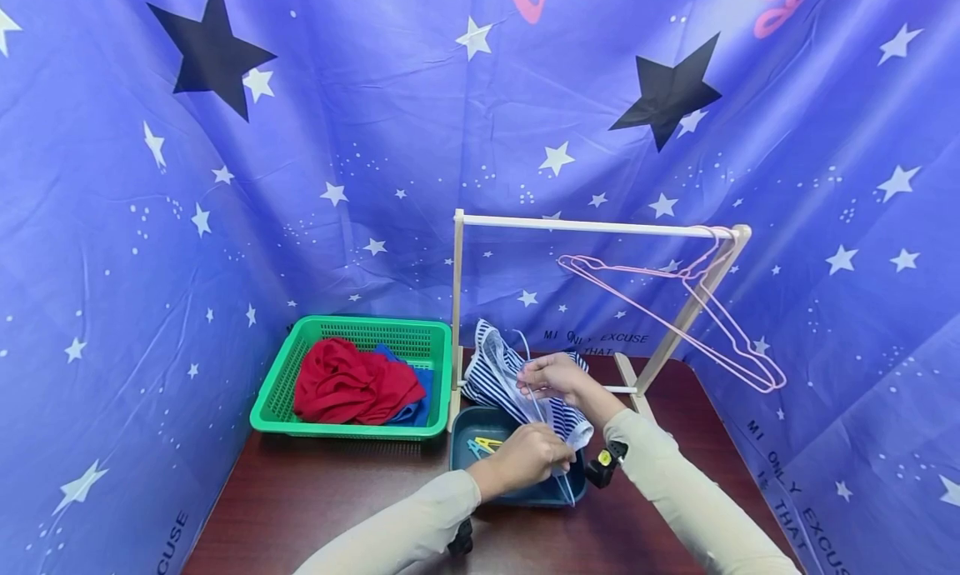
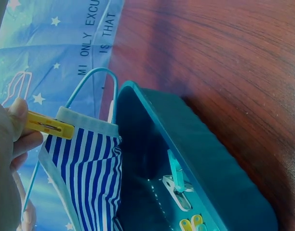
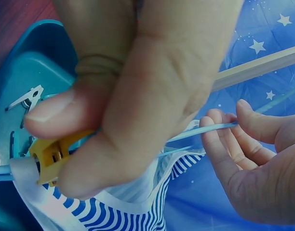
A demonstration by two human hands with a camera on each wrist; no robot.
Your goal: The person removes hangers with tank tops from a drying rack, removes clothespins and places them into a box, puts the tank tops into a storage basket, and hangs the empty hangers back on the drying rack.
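Note:
A blue-and-white striped top [image 1: 517, 396] with white trim hangs from a thin light-blue hanger [image 2: 100, 69], over the dark teal basin [image 1: 470, 422]. My left hand [image 1: 528, 458] pinches a yellow clothespin [image 2: 50, 126] between thumb and finger. In the left wrist view, the clothespin's tip overlaps the top's white edge, right by the hanger's bent end. Farther back, my right hand [image 1: 558, 377] pinches the hanger's wire between thumb and fingers. Across the right wrist view, the left hand's fingers loom large and hide part of the top.
More clothespins [image 1: 486, 446] lie in the basin. A green basket [image 1: 272, 417] to the left holds red cloth [image 1: 352, 383] and blue cloth [image 1: 422, 387]. Behind the hands stands a drying rack [image 1: 585, 224], pink hangers [image 1: 637, 308] at its right end. Starry fabric [image 1: 420, 142] surrounds the table.

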